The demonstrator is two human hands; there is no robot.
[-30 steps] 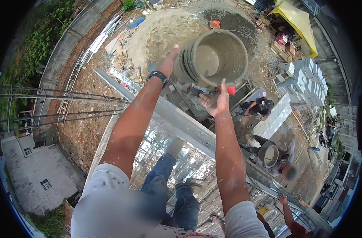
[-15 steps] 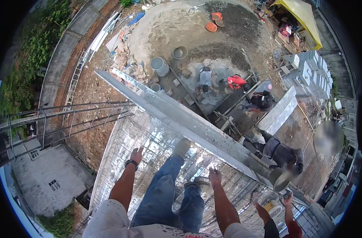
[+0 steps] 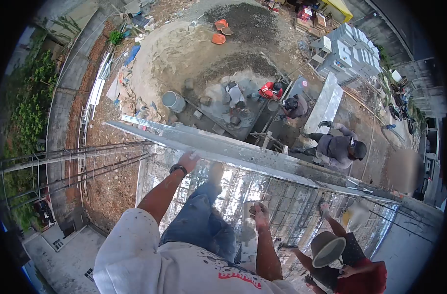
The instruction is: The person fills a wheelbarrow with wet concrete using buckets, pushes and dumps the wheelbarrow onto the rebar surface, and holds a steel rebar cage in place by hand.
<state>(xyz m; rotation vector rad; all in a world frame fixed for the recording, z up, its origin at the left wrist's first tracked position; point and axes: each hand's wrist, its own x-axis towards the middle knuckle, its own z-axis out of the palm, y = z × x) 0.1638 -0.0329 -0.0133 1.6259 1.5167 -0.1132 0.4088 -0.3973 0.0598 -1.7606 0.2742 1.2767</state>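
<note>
My left hand (image 3: 188, 160), with a dark band at its wrist, reaches to the near edge of the long grey formwork board (image 3: 223, 153). Its fingers are stretched out and hold nothing; whether they touch the board I cannot tell. Over the rebar mesh (image 3: 277, 196), my right hand (image 3: 259, 215) hangs with fingers loosely bent and apart, nothing visible in it. My jeans-clad legs stand on the mesh between both hands. At lower right, a co-worker in a red shirt (image 3: 373, 277) has a grey bucket (image 3: 328, 249) at their hands.
Beyond the board the ground drops to a lower level. A person in dark clothing (image 3: 338, 147) stands there, with several others around wet concrete. A large bucket (image 3: 174, 101), stacked grey blocks (image 3: 348, 51) and a sand pile (image 3: 169, 54) lie farther off. Rebar (image 3: 71, 159) projects left.
My left hand has moved forward to the board, and my right hand has shifted slightly. The bucket has passed from the person below to the co-worker in red. My view has turned right.
</note>
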